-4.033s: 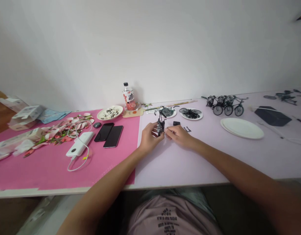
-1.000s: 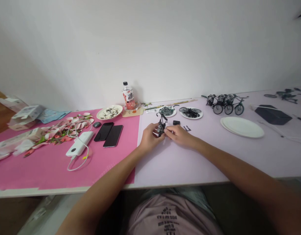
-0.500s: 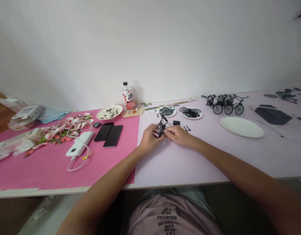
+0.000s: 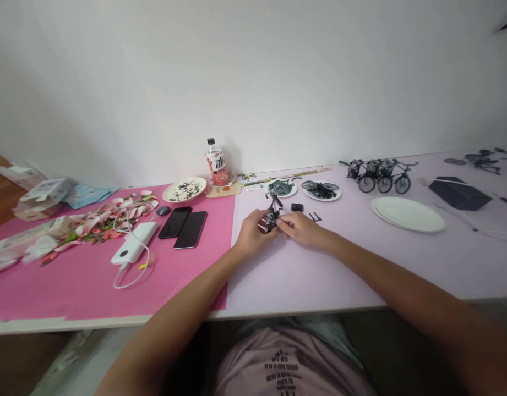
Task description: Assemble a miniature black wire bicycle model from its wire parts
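Your left hand [image 4: 253, 235] grips a black model bicycle frame [image 4: 271, 215] over the lilac tabletop [image 4: 303, 280]. Your right hand [image 4: 305, 229] meets its near right side with bent fingers; whether they pinch anything, I can't tell. Just beyond that hand sit a small black block [image 4: 296, 207] and thin black rods [image 4: 315, 216].

Small dark bicycle model [image 4: 271, 216], partly hidden, thin parts jutting up, held in left grip [image 4: 253, 233].
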The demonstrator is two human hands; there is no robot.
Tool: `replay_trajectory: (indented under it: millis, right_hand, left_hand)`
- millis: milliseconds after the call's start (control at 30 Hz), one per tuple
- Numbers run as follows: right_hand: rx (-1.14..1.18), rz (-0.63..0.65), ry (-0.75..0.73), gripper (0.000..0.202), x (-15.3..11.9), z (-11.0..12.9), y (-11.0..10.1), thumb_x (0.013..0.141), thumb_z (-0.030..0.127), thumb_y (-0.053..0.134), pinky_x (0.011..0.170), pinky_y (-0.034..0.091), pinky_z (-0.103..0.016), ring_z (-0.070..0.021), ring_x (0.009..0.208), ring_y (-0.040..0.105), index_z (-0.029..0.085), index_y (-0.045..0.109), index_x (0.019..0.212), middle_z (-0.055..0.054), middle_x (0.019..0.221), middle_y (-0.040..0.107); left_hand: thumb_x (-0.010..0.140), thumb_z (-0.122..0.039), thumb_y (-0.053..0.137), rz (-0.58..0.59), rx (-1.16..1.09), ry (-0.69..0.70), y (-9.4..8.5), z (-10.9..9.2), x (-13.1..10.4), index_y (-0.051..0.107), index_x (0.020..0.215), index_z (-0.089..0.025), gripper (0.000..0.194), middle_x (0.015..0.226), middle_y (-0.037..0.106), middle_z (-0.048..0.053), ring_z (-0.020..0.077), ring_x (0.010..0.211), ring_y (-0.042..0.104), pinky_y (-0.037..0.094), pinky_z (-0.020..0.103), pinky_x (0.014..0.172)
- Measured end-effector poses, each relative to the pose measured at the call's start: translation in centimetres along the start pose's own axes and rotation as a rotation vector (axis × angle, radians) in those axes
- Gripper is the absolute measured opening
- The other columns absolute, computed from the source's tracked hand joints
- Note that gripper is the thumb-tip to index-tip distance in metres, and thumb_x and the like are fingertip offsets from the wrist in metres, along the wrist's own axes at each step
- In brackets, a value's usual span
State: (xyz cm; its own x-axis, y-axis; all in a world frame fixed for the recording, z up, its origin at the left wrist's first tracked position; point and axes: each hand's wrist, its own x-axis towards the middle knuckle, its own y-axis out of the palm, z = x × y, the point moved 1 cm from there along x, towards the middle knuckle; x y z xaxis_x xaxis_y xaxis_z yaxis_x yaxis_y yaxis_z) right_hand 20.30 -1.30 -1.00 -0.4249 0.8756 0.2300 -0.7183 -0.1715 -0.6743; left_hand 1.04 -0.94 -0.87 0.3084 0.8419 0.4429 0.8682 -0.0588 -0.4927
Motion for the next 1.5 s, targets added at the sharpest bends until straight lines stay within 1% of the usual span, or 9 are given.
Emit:
replay_trajectory:
  millis: [333,467,667,800,933,1267,1500]
  right_hand:
    - [0.009,0.001,-0.011,0.04,-0.01,-0.04,-0.01,0.104,0.036,0.045,0.062,0.038,-0.029,-0.0158,0.061,0.055,0.02,0.056,0.069,-0.001,0.065,0.062]
    - [0.004,0.004,-0.025,0.035,-0.16,0.1,-0.14,0.101,0.035,0.049,0.06,0.037,-0.028,-0.0159,0.062,0.053,0.02,0.055,0.07,0.0,0.065,0.06]
    - [-0.006,-0.01,-0.028,0.03,-0.07,0.07,-0.13,0.097,0.03,0.051,0.059,0.034,-0.028,-0.0151,0.06,0.05,0.02,0.054,0.069,0.001,0.064,0.056]
    - [-0.011,-0.018,-0.031,0.031,0.08,-0.06,-0.01,0.097,0.031,0.05,0.059,0.034,-0.028,-0.0146,0.06,0.048,0.021,0.05,0.068,0.002,0.063,0.054]
    - [-0.033,-0.03,-0.036,0.03,0.08,-0.11,-0.01,0.097,0.032,0.051,0.058,0.033,-0.028,-0.0144,0.06,0.047,0.021,0.051,0.069,0.002,0.063,0.053]
    - [-0.015,-0.026,-0.044,0.031,0.03,-0.03,-0.03,0.098,0.035,0.049,0.059,0.035,-0.028,-0.0155,0.061,0.049,0.021,0.053,0.07,0.001,0.065,0.056]
    - [-0.009,0.01,-0.017,0.031,0.12,-0.29,-0.03,0.098,0.033,0.05,0.06,0.036,-0.028,-0.0152,0.061,0.05,0.021,0.054,0.07,0.0,0.066,0.059]
  left_hand:
    - [0.075,-0.02,0.077,0.006,-0.003,0.001,0.0,0.04,-0.03,0.071,0.117,-0.016,0.042,0.097,0.067,0.005,0.013,0.075,0.067,0.055,0.02,0.059]
    - [0.076,-0.021,0.078,-0.003,0.002,0.015,0.08,0.26,-0.02,0.071,0.118,-0.017,0.043,0.097,0.068,0.005,0.0131,0.075,0.067,0.055,0.02,0.058]
    - [0.076,-0.021,0.078,-0.013,0.013,0.022,0.05,0.27,0.03,0.071,0.119,-0.017,0.044,0.097,0.068,0.005,0.0135,0.075,0.068,0.056,0.02,0.058]
    - [0.076,-0.02,0.077,-0.023,0.011,0.029,0.01,0.23,0.05,0.071,0.118,-0.017,0.043,0.097,0.068,0.005,0.0139,0.077,0.068,0.057,0.021,0.06]
    - [0.076,-0.02,0.077,-0.029,0.006,0.023,0.04,0.31,0.08,0.071,0.118,-0.017,0.043,0.098,0.067,0.005,0.0139,0.078,0.068,0.057,0.021,0.06]
    - [0.077,-0.024,0.079,-0.034,0.002,0.017,0.1,0.47,0.06,0.071,0.12,-0.018,0.044,0.099,0.068,0.006,0.0137,0.077,0.067,0.057,0.021,0.06]
    - [0.076,-0.023,0.079,-0.018,0.023,0.001,0.05,0.47,0.07,0.071,0.12,-0.017,0.046,0.1,0.069,0.006,0.0144,0.077,0.068,0.056,0.021,0.059]
